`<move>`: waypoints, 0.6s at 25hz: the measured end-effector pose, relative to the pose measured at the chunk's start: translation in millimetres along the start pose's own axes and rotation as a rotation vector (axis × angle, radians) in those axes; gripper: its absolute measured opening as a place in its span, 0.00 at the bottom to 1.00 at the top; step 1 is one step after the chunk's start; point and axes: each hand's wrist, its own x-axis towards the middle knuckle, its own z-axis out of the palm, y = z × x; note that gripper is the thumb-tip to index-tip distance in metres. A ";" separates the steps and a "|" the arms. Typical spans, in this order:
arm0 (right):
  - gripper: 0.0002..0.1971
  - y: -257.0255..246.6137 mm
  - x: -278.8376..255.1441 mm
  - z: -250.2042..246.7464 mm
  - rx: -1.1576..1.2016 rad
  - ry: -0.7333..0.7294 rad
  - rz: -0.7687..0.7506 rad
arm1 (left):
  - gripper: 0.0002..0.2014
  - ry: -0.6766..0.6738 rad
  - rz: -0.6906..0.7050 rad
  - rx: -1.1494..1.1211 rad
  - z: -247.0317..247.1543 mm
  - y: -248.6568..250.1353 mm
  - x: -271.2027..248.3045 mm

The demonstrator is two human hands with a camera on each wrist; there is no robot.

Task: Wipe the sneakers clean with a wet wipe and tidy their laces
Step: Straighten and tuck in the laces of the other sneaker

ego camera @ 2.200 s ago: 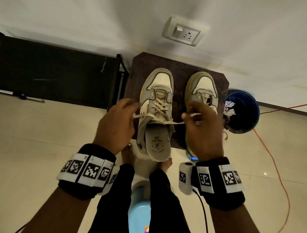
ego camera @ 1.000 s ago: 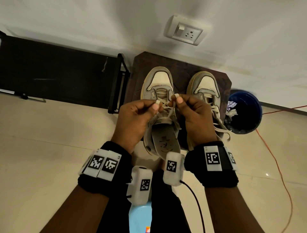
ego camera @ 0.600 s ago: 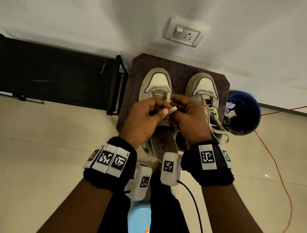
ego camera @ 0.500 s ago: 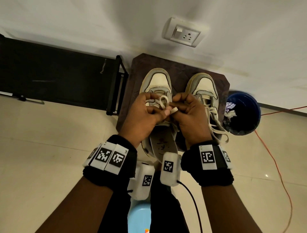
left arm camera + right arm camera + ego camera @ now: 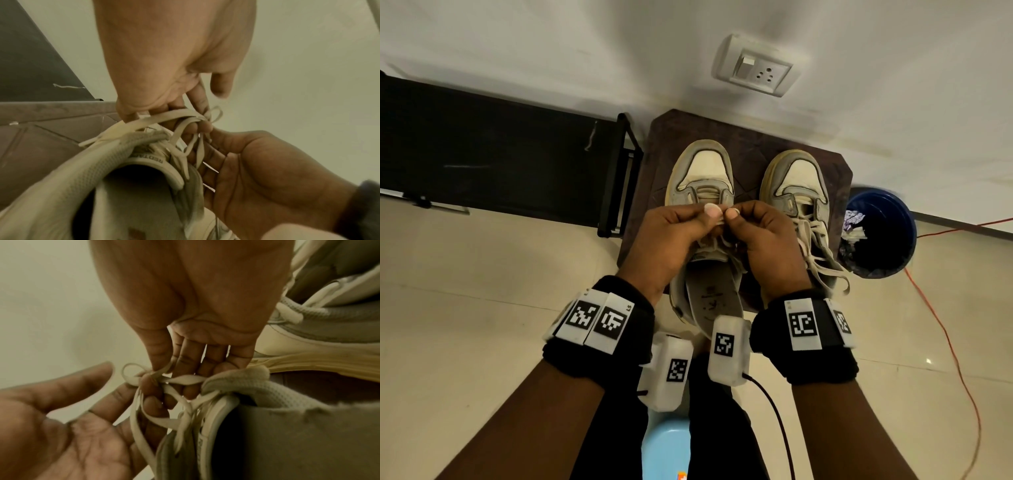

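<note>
Two worn white-and-grey sneakers stand side by side on a dark brown mat. Over the tongue of the left sneaker my left hand and right hand meet, thumb tips nearly touching. Each pinches the cream laces of that shoe. In the right wrist view the laces cross and form a small loop between the fingers of both hands. The right sneaker has loose laces trailing down its side. No wet wipe is in my hands.
A blue bucket with crumpled white scraps inside stands right of the mat. A black rack lies to the left against the wall. An orange cable runs across the floor at right. A wall socket sits above the shoes.
My hands, earlier pulling the lace ends wide apart, have come together over the left sneaker's tongue. The lace loop seen half a second ago is now covered by my thumbs.
</note>
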 end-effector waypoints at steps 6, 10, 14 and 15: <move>0.03 -2.4 -2.0 2.4 -0.101 -0.010 -0.025 | 0.15 -0.003 0.239 0.561 -15.0 -4.3 1.9; 0.05 -5.9 -4.6 4.7 -0.095 -0.022 -0.033 | 0.17 0.007 0.403 1.285 -11.4 -1.4 3.1; 0.05 -7.3 -7.0 4.1 -0.143 0.001 -0.061 | 0.13 0.048 0.367 1.413 -8.7 1.3 -2.1; 0.05 -7.1 -7.6 3.7 -0.149 0.012 -0.067 | 0.12 0.083 0.360 1.403 -10.9 2.6 -3.8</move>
